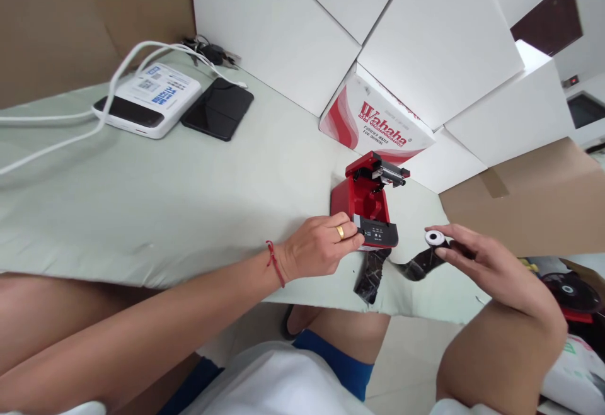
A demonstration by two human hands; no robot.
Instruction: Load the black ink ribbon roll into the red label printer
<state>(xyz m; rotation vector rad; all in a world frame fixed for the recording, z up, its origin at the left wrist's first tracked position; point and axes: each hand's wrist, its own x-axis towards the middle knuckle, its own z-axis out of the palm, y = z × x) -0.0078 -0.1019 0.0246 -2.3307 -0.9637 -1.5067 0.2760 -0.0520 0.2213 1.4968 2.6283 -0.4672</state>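
A small red label printer (341,199) stands on the table with its lid tipped up and its hollow inside exposed. My left hand (321,244) has its fingers closed on the left side of the printer's black button panel (382,233). To the right, my right hand (486,261) pinches a paper roll (435,237) between thumb and fingers. The roll's white end and dark core hole face me. A dark, shiny strip (418,266) reaches from near the roll toward the printer, and another dark strip (371,281) lies in front of it.
Behind the printer stands a white-and-red Wahaha box (373,116) among stacked white boxes (444,43). A white power bank (165,97) with cables, a black phone (218,109) and keys (215,54) lie at the back left. The table's front edge runs close to my legs.
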